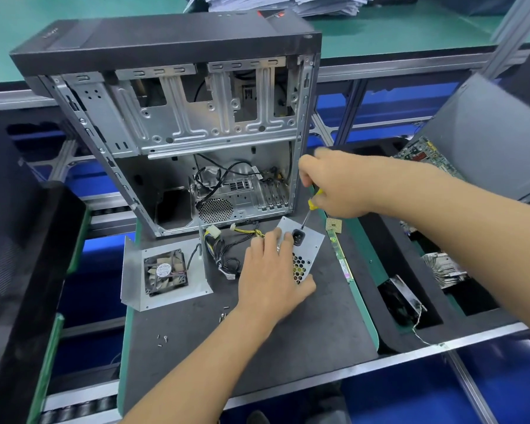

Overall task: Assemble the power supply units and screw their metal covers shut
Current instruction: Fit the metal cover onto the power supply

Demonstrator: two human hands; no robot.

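Observation:
A grey metal power supply unit (309, 243) lies on the dark mat in front of the open computer case. My left hand (270, 270) rests on top of it with fingers spread flat, covering most of the box. My right hand (334, 185) grips a yellow-handled screwdriver (311, 206), whose tip meets the unit's face right by the black power socket (298, 235). A bundle of black and yellow cables (227, 249) trails from the unit's left side. The detached metal cover with a black fan (166, 272) lies to the left.
An open tower case (181, 133) stands upright behind the work spot. Loose screws (162, 338) lie on the mat (257, 356) near the front. A green memory stick (341, 258), a processor chip (334, 225), circuit boards (423, 154) and a heatsink (444, 267) sit to the right.

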